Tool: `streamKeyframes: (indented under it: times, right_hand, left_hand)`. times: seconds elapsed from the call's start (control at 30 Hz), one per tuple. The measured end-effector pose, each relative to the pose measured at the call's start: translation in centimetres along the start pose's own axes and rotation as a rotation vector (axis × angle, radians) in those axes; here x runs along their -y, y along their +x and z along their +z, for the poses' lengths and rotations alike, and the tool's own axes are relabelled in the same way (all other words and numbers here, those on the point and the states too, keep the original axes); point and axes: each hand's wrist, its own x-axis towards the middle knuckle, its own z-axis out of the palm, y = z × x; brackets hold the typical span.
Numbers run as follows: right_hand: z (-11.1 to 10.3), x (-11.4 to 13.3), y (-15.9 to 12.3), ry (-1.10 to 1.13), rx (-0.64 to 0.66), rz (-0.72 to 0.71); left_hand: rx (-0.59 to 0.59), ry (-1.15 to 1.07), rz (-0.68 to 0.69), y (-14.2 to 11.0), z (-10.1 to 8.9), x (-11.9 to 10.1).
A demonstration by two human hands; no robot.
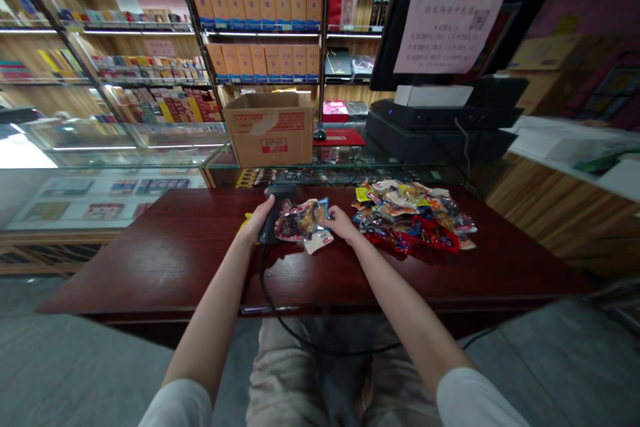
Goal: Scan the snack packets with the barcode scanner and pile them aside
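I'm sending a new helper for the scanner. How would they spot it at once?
On the dark red table, look left of the packet heap. The scanner is in the person's left hand, beside the packets at the right hand. Unlike those colourful packets, it is dark, with a black cable running from it over the table's near edge.
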Motion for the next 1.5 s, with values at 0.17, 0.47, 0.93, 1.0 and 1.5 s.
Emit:
streamKeyframes:
  times: [0.17, 0.47, 0.93, 1.0, 1.5]
  right_hand:
    - [-2.0, -0.1, 0.6, 0.657, -0.052, 0.023]
    - [-4.4, 0.7, 0.7, 0.997, -0.212, -0.059]
    - [-3.8, 0.5, 0.7, 0.935, -0.245, 0.003]
    - [-3.7, 0.5, 0.7, 0.952, -0.261, 0.001]
    - [-14.1, 2.7, 0.8, -0.146, -0.701, -0.209]
  left_hand:
    - [0.079, 0.127, 0.010, -0.1, 3.3, -0.6]
    - [0.154, 0.084, 0.016, 2.5, 6.2, 1.4]
    - [0.257, 0.146, 0.043, 1.2, 6.4, 2.4]
    - [0.261, 0.143, 0.064, 1.0, 6.6, 2.6]
    - [0.004, 0.063, -0.051, 2.7, 3.1, 1.8]
